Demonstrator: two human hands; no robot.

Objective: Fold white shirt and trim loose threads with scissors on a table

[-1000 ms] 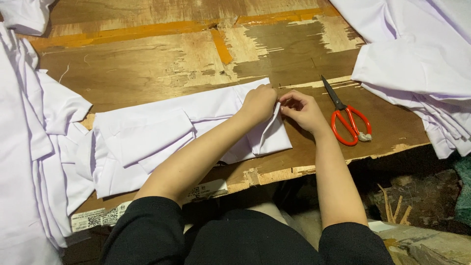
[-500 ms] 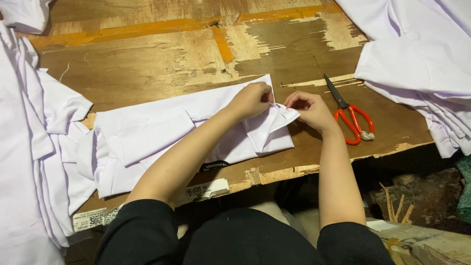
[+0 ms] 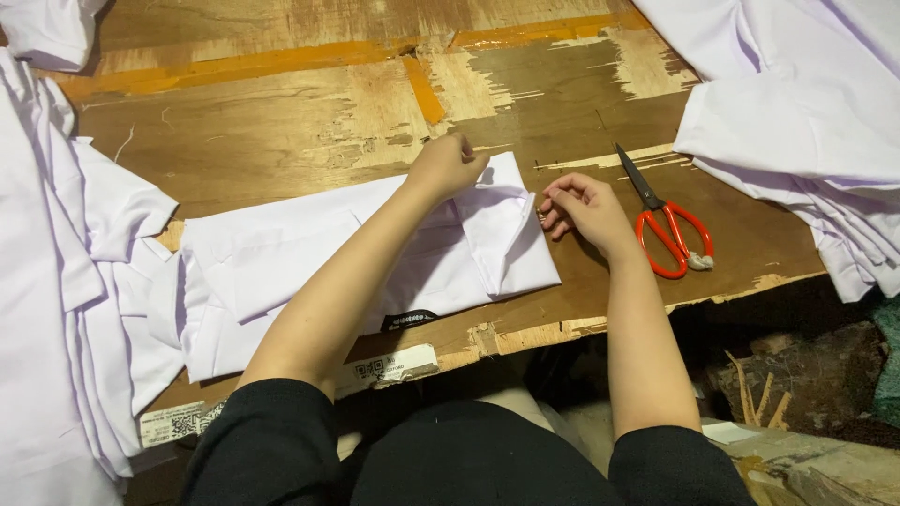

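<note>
At the near edge of the table (image 3: 281,122), white stickers (image 3: 389,365) with printed codes cling to the worn wood, and the person's dark sleeves frame the bottom of the view. Just beyond the edge lies a folded white shirt (image 3: 281,272), stretched from the left part of the table toward the middle, with a small black label (image 3: 410,320) showing at its near hem. The left forearm crosses over the shirt, and the left hand (image 3: 448,167) rests on the shirt's far right corner, fingers curled in tight and pinching the cloth there. The folded flap beneath it stands slightly raised. The right hand (image 3: 578,206) sits just beside the shirt's right edge, on bare wood, fingers bent inward and close together; it seems to pinch something tiny at the fingertips, but what it is cannot be told. Near that hand, further right, lie scissors (image 3: 666,220) with red handles, blades pointing to the far side. Along the left edge runs a stack of white garments (image 3: 56,309), hanging over the near edge. At the far right corner another pile of white cloth (image 3: 797,112) spreads toward the right edge. Orange paint streaks (image 3: 253,66) cross the far part of the table.
</note>
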